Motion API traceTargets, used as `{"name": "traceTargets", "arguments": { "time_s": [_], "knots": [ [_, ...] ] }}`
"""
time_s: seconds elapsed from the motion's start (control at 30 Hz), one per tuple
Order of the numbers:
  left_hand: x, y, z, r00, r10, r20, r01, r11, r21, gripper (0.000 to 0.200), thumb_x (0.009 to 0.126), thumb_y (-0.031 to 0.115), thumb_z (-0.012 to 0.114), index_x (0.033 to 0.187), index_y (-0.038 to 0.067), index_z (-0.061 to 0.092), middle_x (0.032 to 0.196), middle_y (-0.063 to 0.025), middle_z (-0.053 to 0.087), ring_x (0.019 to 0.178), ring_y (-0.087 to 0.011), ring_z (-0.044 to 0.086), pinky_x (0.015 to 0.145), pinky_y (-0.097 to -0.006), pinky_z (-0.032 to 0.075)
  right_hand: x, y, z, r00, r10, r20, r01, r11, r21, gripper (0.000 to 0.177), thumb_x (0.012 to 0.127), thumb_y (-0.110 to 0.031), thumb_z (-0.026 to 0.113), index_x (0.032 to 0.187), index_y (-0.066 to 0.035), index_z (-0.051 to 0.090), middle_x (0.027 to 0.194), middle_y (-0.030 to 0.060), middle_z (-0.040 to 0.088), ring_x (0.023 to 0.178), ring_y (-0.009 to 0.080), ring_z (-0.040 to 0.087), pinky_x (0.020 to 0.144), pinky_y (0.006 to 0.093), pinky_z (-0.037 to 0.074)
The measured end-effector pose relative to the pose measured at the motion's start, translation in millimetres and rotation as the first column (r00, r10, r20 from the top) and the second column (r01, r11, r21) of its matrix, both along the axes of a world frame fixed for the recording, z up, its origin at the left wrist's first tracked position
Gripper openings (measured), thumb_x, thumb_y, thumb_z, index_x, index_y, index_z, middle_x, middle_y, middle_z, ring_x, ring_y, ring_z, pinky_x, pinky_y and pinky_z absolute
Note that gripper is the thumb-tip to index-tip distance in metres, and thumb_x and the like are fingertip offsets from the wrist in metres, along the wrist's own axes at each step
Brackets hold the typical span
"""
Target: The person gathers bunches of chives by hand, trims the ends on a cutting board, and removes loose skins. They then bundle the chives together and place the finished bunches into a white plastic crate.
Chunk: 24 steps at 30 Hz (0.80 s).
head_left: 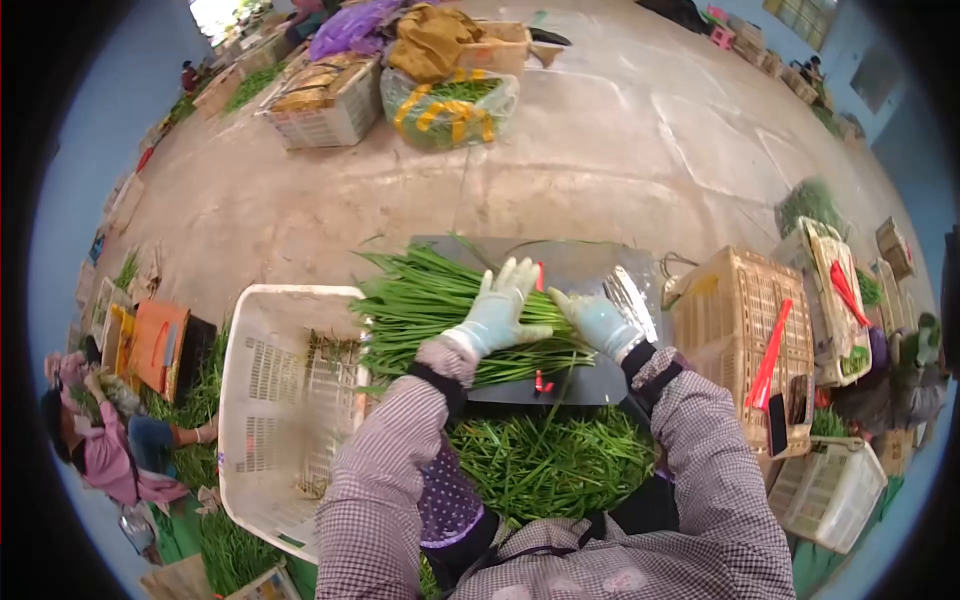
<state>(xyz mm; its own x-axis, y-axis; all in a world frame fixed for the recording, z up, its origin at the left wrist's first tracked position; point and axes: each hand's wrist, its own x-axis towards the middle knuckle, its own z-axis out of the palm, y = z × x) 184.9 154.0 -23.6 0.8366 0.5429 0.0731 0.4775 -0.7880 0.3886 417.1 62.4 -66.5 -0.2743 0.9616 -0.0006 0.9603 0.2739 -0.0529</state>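
Observation:
A thick bundle of long green chives (425,310) lies across a dark grey board (590,385) in front of me. My left hand (500,308), in a pale glove, rests on top of it with fingers spread. My right hand (603,322), gloved too, is at the bundle's right end, its thumb and fingers stretched out; the fingertips are partly hard to make out. Bits of a red strip (543,382) stick out from under the bundle near its right end. A shiny silvery bundle (630,298) lies on the board beyond my right hand.
A white plastic crate (235,400) with some stalks inside stands at left. Loose greens (550,465) lie below the board. At right, an upturned tan crate (735,320) bears red strips (768,355) and a phone (777,425). A person (120,440) sits far left.

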Motion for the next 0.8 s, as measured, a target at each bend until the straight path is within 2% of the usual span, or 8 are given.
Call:
{"name": "traceTargets", "arguments": {
  "time_s": [0.17, 0.23, 0.27, 0.3, 0.33, 0.5, 0.6, 0.8],
  "knots": [
    [34, -5, -70, 0.930, -0.022, -0.368, 0.041, 0.998, 0.043, 0.126, 0.076, 0.056, 0.086, 0.167, 0.008, 0.014, 0.173, -0.0146, 0.022, 0.160, -0.0355, 0.020, 0.128, -0.0573, 0.016, -27, -60, 61, 0.993, -0.113, -0.034, 0.118, 0.948, 0.297, 0.071, 0.082, -0.042, 0.079, 0.139, -0.004, 0.059, 0.114, 0.0159, 0.070, 0.106, 0.0328, 0.067, 0.096, 0.0473, 0.049],
    [35, -6, -78, 0.926, 0.022, -0.376, 0.020, 0.994, 0.107, 0.127, 0.074, 0.054, 0.088, 0.167, 0.009, 0.015, 0.172, -0.0142, 0.024, 0.159, -0.0331, 0.022, 0.128, -0.0564, 0.017, -60, -98, 42, 0.962, -0.227, -0.153, 0.243, 0.965, 0.094, 0.028, 0.085, -0.037, 0.074, 0.091, -0.010, 0.069, 0.082, 0.0075, 0.066, 0.079, 0.0290, 0.067, 0.072, 0.0431, 0.053],
    [37, -5, -77, 0.925, 0.012, -0.381, 0.029, 0.994, 0.102, 0.127, 0.074, 0.054, 0.088, 0.167, 0.009, 0.015, 0.172, -0.0142, 0.024, 0.159, -0.0331, 0.022, 0.128, -0.0564, 0.017, -80, -116, 27, 0.971, -0.035, 0.235, 0.036, 0.999, 0.000, 0.025, 0.086, -0.035, 0.073, 0.083, -0.011, 0.068, 0.073, 0.0052, 0.063, 0.068, 0.0281, 0.065, 0.063, 0.0416, 0.052],
    [38, -6, -74, 0.930, 0.021, -0.368, 0.006, 0.997, 0.072, 0.127, 0.073, 0.053, 0.088, 0.167, 0.009, 0.016, 0.172, -0.0143, 0.025, 0.159, -0.0327, 0.022, 0.128, -0.0565, 0.017, -94, -136, 4, 0.995, 0.027, -0.093, -0.041, 0.988, -0.147, 0.027, 0.091, -0.035, 0.069, 0.097, -0.010, 0.072, 0.091, 0.0075, 0.070, 0.085, 0.0282, 0.069, 0.076, 0.0417, 0.054],
    [38, -8, -72, 0.934, 0.031, -0.357, -0.017, 0.999, 0.042, 0.126, 0.073, 0.052, 0.088, 0.168, 0.009, 0.016, 0.171, -0.0144, 0.026, 0.159, -0.0324, 0.023, 0.128, -0.0567, 0.017, -104, -164, -35, 0.925, 0.058, -0.376, -0.048, 0.998, 0.035, 0.045, 0.095, -0.040, 0.065, 0.128, -0.009, 0.068, 0.127, 0.0120, 0.068, 0.119, 0.0296, 0.064, 0.100, 0.0454, 0.050],
    [36, -25, -88, 0.943, 0.152, -0.295, -0.106, 0.980, 0.167, 0.124, 0.070, 0.050, 0.090, 0.166, 0.011, 0.021, 0.166, -0.0128, 0.036, 0.154, -0.0304, 0.033, 0.124, -0.0573, 0.023, -117, -223, -210, 0.908, -0.140, -0.394, 0.017, 0.953, -0.301, 0.068, 0.104, -0.051, 0.052, 0.160, -0.015, 0.041, 0.161, 0.0171, 0.045, 0.147, 0.0381, 0.042, 0.122, 0.0518, 0.031],
    [36, -43, -93, 0.922, 0.232, -0.311, -0.155, 0.955, 0.253, 0.124, 0.069, 0.049, 0.090, 0.165, 0.010, 0.022, 0.162, -0.0122, 0.041, 0.152, -0.0295, 0.036, 0.123, -0.0578, 0.025, -106, -193, -195, 0.909, -0.211, -0.360, -0.022, 0.837, -0.547, 0.071, 0.102, -0.049, 0.056, 0.162, -0.016, 0.037, 0.160, 0.0176, 0.045, 0.147, 0.0400, 0.042, 0.121, 0.0526, 0.032],
    [41, -47, -78, 0.893, 0.291, -0.343, -0.180, 0.930, 0.320, 0.120, 0.067, 0.058, 0.089, 0.160, 0.008, 0.032, 0.147, -0.0072, 0.050, 0.135, -0.0257, 0.049, 0.111, -0.0570, 0.041, -75, -185, -18, 0.985, -0.017, -0.170, -0.051, 0.921, -0.387, 0.069, 0.095, -0.047, 0.068, 0.152, -0.012, 0.052, 0.158, 0.0187, 0.048, 0.136, 0.0363, 0.054, 0.108, 0.0518, 0.047]
  ]
}}
